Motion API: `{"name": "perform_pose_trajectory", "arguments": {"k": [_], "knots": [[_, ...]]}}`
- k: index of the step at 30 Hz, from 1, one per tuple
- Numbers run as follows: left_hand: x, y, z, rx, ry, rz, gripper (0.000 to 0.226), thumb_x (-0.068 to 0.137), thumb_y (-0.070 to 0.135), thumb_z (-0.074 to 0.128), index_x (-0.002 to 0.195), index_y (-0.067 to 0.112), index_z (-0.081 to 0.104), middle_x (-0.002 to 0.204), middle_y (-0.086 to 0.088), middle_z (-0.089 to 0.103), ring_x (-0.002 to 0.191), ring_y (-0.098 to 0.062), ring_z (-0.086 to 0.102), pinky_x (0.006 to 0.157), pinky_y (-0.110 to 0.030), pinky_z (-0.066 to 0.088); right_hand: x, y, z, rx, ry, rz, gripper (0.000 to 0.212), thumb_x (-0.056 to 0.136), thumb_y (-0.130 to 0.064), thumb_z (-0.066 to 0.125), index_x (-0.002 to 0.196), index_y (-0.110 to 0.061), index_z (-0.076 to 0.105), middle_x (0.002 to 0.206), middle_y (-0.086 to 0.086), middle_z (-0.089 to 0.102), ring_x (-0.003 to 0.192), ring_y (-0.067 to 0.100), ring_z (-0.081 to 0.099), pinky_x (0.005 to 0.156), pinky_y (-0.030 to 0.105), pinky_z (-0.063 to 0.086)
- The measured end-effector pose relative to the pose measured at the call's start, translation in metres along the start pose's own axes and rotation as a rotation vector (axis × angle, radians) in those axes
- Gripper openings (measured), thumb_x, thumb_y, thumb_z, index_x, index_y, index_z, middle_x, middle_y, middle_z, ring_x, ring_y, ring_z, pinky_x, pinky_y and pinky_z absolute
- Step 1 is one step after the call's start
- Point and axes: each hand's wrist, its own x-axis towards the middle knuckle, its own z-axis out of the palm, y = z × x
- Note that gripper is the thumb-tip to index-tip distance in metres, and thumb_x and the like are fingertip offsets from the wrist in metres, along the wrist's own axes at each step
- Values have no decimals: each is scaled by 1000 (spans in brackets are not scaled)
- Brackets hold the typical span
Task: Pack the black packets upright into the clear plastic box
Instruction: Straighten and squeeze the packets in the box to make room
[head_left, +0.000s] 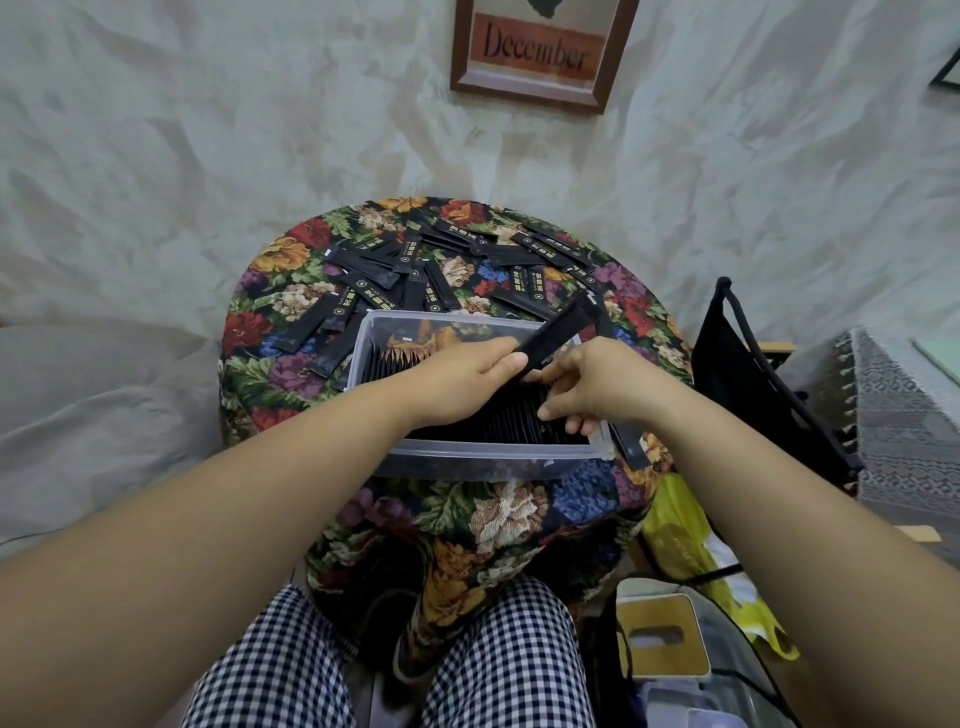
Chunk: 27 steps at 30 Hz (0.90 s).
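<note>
Pinching one black packet (558, 332) by its lower end in the left hand (462, 382), tilted up and away over the clear plastic box (467, 460); probably lined up for dropping end-first into the row. Right hand (597, 384) down on the packed packets (488, 421), fingertips (571, 426) bent onto their top edges near the box's near right corner; likely spreading a slot and keeping the neighbours upright. Can't tell whether gripping one there or only pressing. Box parked at the near edge of the table (244, 338), presumably for short reach. Loose packets (431, 270) lying flat, scattered over the far half, some right up against the box's far left corner; feed stock, handy for either hand. Stray packet (631, 447) just outside the box's near right corner, pointing toward the table's edge. Packed ones standing on end across the near part of the box; cloth pattern visible through the far strip, so judged well along, not done. Hidden: part of the row under the left hand, lower halves of the packed packets behind the cloudy near wall, exact count. Print on the packets too small to read. Table rim and legs buried under the floral cloth (509, 512).
</note>
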Motion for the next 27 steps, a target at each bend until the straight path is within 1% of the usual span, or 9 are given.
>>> {"name": "perform_pose_trajectory", "arguments": {"k": [4, 7, 12, 15, 18, 21, 23, 25, 27], "knots": [[-2, 3, 1, -31, -26, -12, 42, 103, 30, 28, 134, 5, 43, 138, -10, 48, 126, -19, 42, 76, -20, 29, -2, 0, 2, -44, 43, 21, 28, 76, -17, 79, 100, -9, 68, 62, 8, 67, 43, 9, 59, 46, 18, 50], [-1, 3, 2, -58, -23, -17, 41, 103, 29, 28, 135, 6, 42, 143, -5, 45, 130, -16, 38, 80, -18, 29, -7, 1, 4, -106, 37, 8, 25, 77, -20, 78, 99, -13, 69, 52, 1, 63, 38, 3, 56, 47, 16, 50], [-1, 7, 3, -42, -6, 1, 42, 104, 27, 26, 135, 4, 43, 145, -7, 42, 132, -18, 33, 82, -17, 26, -10, 2, 4, -133, -5, -24, 34, 77, -20, 79, 107, -12, 66, 83, 16, 73, 53, 13, 63, 58, 21, 55], [-5, 11, 2, -14, -15, -27, 43, 104, 27, 26, 138, 4, 38, 144, -13, 41, 131, -24, 30, 90, -23, 22, -8, 1, 7, -179, -11, -35, 26, 76, -22, 79, 96, -17, 63, 85, 15, 73, 60, 19, 66, 56, 22, 55], [-2, 6, 4, 6, -49, -28, 39, 103, 30, 28, 130, 7, 45, 131, -10, 54, 123, -25, 45, 94, -28, 33, -8, 3, 4, -160, -7, -48, 22, 77, -21, 78, 93, -16, 65, 85, 13, 73, 60, 17, 67, 55, 21, 55], [-1, 1, 3, 21, -63, -17, 38, 103, 30, 27, 128, 9, 46, 129, 1, 58, 120, -16, 48, 90, -23, 34, -5, 8, -12, -305, 183, -131, 19, 84, -22, 71, 103, -17, 71, 97, -1, 72, 78, 10, 64, 67, 16, 46], [-2, 2, 1, -6, -71, -7, 38, 103, 30, 26, 129, 10, 46, 130, 6, 57, 121, -13, 46, 92, -23, 33, 0, 11, -22, -404, 272, -176, 19, 89, -24, 65, 107, -20, 72, 99, -7, 69, 86, 5, 57, 67, 12, 38], [-4, 1, 0, -41, -67, 2, 36, 104, 30, 26, 129, 14, 46, 129, 9, 58, 122, -11, 45, 98, -27, 34, 9, 16, -27, -438, 246, -219, 22, 91, -24, 62, 112, -20, 70, 104, -6, 69, 84, 1, 49, 61, 14, 30], [-4, 0, 0, -67, -58, -6, 36, 104, 29, 26, 131, 17, 46, 128, 10, 58, 122, -10, 45, 99, -27, 34, 19, 21, -30, -441, 150, -244, 27, 93, -24, 60, 118, -20, 66, 118, -3, 66, 90, 0, 47, 70, 14, 29]]}}
